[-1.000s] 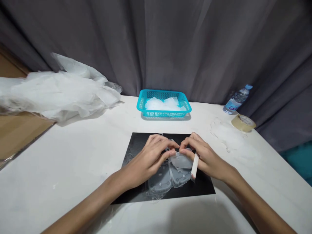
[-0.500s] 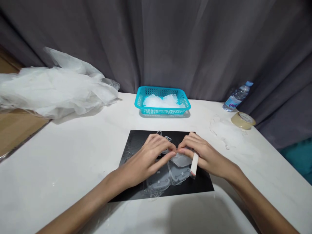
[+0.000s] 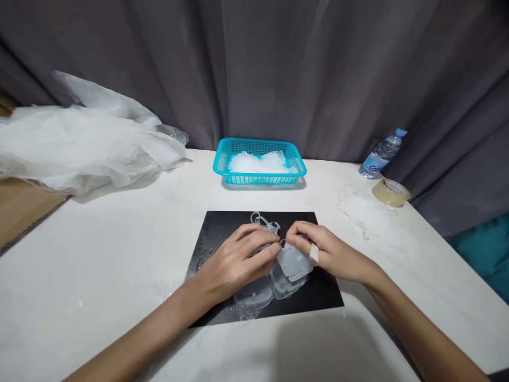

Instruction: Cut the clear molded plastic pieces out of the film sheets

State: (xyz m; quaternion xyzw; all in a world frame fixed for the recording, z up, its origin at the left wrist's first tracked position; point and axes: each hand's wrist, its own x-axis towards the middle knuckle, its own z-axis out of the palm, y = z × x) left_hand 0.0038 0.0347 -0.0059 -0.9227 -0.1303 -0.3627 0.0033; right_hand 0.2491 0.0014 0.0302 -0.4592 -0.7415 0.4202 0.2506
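The work looks partway along: frosted pieces (image 3: pixel 258 162) lie heaped in the blue basket (image 3: pixel 260 174) at 12 o'clock of the black mat (image 3: pixel 330 298), while a clear plastic piece (image 3: pixel 293 262) is in hand above the mat and flat trays (image 3: pixel 253 295) lie under it, seemingly left over. The right hand (image 3: pixel 334 253) pinches the piece, with a white stick (image 3: pixel 314 253) against its palm; the left hand (image 3: pixel 243 257) is curled narrow beside it, its grip impossible to tell. Thin loops (image 3: pixel 265 222) sit at the mat's 12 o'clock edge. White tabletop (image 3: pixel 175 239) separates mat and basket, and stretches wide at 9 o'clock; tape (image 3: pixel 392 193) and a bottle (image 3: pixel 382 155) limit reach at 2 o'clock.
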